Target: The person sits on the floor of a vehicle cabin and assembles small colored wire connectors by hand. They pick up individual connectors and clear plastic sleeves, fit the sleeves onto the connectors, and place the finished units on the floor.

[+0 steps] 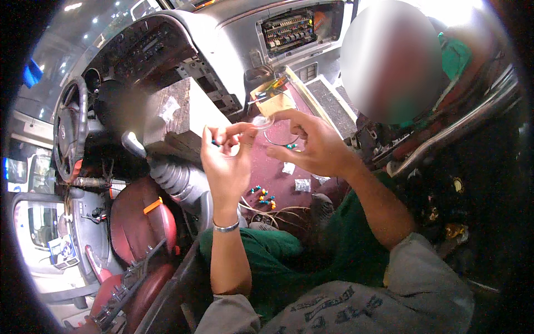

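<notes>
A steering wheel (70,129) and a red seat (136,220) stand at left, an exposed fuse panel (289,34) at the far side, a large box (201,108) far left of the hands; clear packets (302,185) and coloured connectors (262,198) lie on the red floor. The left hand (227,158) is raised, thumb and fingertips pinching a small clear piece (261,121); the right hand (318,143) arches half open, forefinger at the piece, thumb apart. The piece, between both hands, looks glossy and curved, its exact shape unclear

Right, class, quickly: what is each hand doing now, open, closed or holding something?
Left hand: closed, fingertips pinching a clear piece.
Right hand: open, index finger at the clear piece, thumb apart.
</notes>
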`<state>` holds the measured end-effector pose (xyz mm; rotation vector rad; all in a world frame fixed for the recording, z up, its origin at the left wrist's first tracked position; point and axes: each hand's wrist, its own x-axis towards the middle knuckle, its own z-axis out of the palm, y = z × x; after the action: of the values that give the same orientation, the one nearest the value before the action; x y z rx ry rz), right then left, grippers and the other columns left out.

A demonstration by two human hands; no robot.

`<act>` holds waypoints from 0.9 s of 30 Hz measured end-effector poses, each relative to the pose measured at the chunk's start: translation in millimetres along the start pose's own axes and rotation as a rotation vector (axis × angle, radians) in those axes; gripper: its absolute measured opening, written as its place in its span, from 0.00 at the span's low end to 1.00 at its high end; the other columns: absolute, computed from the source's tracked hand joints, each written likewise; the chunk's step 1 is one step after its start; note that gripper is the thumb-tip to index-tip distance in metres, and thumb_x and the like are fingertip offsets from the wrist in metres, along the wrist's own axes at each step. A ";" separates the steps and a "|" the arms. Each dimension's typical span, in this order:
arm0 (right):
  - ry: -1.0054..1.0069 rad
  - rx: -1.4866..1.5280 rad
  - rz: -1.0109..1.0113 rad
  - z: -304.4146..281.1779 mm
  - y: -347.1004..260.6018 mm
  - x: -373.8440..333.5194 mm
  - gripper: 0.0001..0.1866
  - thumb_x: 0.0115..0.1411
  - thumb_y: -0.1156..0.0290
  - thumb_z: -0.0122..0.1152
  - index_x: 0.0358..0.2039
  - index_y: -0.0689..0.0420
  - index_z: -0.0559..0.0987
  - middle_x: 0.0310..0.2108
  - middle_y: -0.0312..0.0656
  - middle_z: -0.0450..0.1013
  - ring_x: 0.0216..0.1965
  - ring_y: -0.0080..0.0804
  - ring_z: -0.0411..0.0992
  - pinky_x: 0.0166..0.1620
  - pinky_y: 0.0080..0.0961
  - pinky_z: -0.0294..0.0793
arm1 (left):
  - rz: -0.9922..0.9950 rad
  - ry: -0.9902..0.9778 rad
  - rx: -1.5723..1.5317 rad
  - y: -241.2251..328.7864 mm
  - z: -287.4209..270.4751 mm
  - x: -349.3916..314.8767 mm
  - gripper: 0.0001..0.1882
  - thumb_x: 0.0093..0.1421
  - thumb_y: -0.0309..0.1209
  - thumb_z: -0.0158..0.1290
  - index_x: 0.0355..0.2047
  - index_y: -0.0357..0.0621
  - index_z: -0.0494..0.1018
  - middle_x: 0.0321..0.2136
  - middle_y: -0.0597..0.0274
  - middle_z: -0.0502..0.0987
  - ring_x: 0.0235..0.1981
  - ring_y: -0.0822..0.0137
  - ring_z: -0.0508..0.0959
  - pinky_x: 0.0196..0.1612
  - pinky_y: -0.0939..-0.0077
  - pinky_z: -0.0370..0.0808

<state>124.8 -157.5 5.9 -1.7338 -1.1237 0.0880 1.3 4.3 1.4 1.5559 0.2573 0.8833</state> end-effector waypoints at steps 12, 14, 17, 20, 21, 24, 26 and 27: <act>-0.105 0.100 0.004 2.6 6.5 7.2 0.15 0.62 0.67 0.74 0.46 0.59 0.83 0.23 0.27 0.64 0.24 0.15 0.57 0.28 0.22 0.58 | -0.134 -0.096 0.081 -0.1 -10.1 -1.1 0.24 0.64 0.27 0.67 0.34 0.47 0.56 0.38 0.56 0.84 0.34 0.81 0.70 0.40 0.83 0.71; -0.139 0.048 0.042 3.3 7.2 6.4 0.12 0.63 0.68 0.73 0.44 0.60 0.84 0.23 0.28 0.66 0.24 0.15 0.58 0.27 0.22 0.58 | -0.146 -0.122 0.131 -0.3 -11.4 -0.2 0.21 0.67 0.26 0.63 0.34 0.46 0.56 0.42 0.52 0.83 0.37 0.78 0.74 0.43 0.82 0.74; -0.053 0.091 0.154 12.0 14.2 7.1 0.08 0.65 0.70 0.71 0.40 0.61 0.85 0.23 0.29 0.70 0.24 0.15 0.58 0.27 0.23 0.59 | -0.064 -0.036 0.111 -12.5 -19.7 3.7 0.18 0.70 0.26 0.58 0.34 0.45 0.57 0.46 0.48 0.82 0.40 0.76 0.75 0.45 0.78 0.75; -0.082 -0.168 0.132 12.1 18.5 27.5 0.12 0.65 0.64 0.71 0.40 0.61 0.86 0.22 0.32 0.70 0.23 0.18 0.61 0.28 0.26 0.61 | -0.006 0.103 0.320 -5.3 -41.4 6.0 0.15 0.71 0.26 0.55 0.34 0.43 0.58 0.46 0.52 0.79 0.39 0.73 0.75 0.45 0.76 0.76; -0.086 -0.203 0.099 12.7 27.1 43.9 0.13 0.64 0.63 0.71 0.40 0.60 0.86 0.22 0.33 0.70 0.23 0.18 0.61 0.28 0.27 0.62 | 0.001 0.139 0.321 -2.7 -47.6 6.6 0.14 0.71 0.25 0.55 0.34 0.43 0.58 0.46 0.53 0.79 0.39 0.73 0.75 0.44 0.76 0.76; -0.264 -0.241 0.133 38.9 126.1 96.8 0.16 0.61 0.57 0.72 0.39 0.59 0.87 0.21 0.35 0.72 0.24 0.21 0.64 0.29 0.30 0.65 | -0.021 0.187 0.237 -1.8 -53.8 9.3 0.14 0.69 0.26 0.58 0.35 0.39 0.60 0.42 0.51 0.77 0.34 0.69 0.79 0.35 0.75 0.79; -0.344 -0.304 0.198 68.6 199.1 129.1 0.18 0.58 0.56 0.74 0.38 0.58 0.87 0.22 0.36 0.74 0.26 0.22 0.68 0.30 0.28 0.68 | -0.004 0.184 0.251 -1.2 -56.5 9.3 0.13 0.69 0.26 0.58 0.37 0.39 0.61 0.40 0.52 0.76 0.33 0.69 0.79 0.34 0.75 0.79; -0.310 -0.357 0.213 71.3 262.8 133.3 0.19 0.56 0.55 0.75 0.37 0.57 0.88 0.23 0.36 0.75 0.27 0.22 0.70 0.32 0.27 0.69 | 0.006 0.158 0.230 -3.8 -49.0 12.4 0.13 0.69 0.26 0.58 0.38 0.38 0.62 0.39 0.53 0.76 0.33 0.69 0.78 0.33 0.76 0.78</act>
<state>328.7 -23.4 -173.9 -2.2128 -1.2268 0.3125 -21.3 49.7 -0.3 1.7002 0.4815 1.0102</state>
